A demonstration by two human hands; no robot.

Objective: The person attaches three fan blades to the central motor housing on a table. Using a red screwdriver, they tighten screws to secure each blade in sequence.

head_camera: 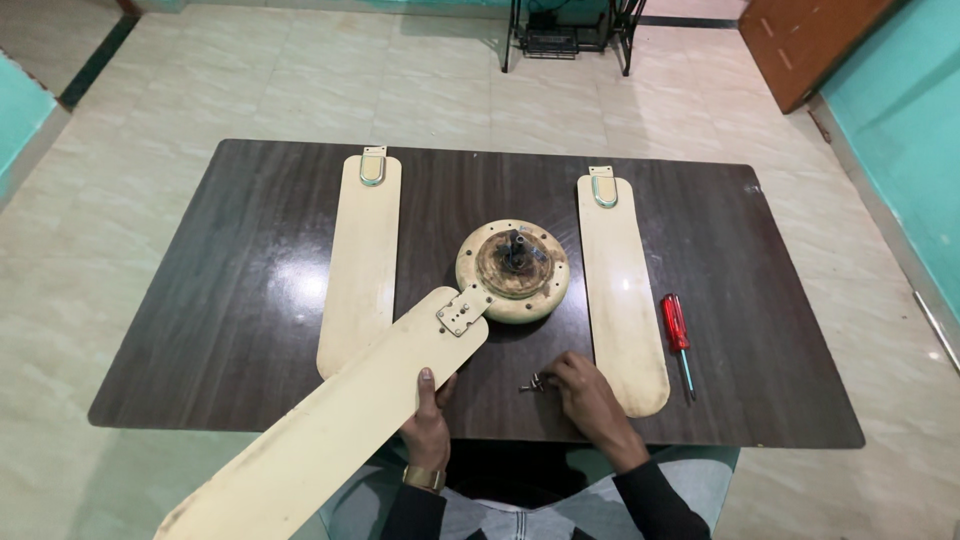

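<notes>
Three cream fan blades lay around the fan motor hub (512, 271); the left hand (428, 428) gripped the attached blade (340, 420) below it, the right hand (585, 388) pinched small screws (532, 383), best lifted singly.

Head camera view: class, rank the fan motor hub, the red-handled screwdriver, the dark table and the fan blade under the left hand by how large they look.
1. dark table
2. fan blade, though nearness to the camera enlarges it
3. fan motor hub
4. red-handled screwdriver, similar in length to the hub but far slimmer
</notes>
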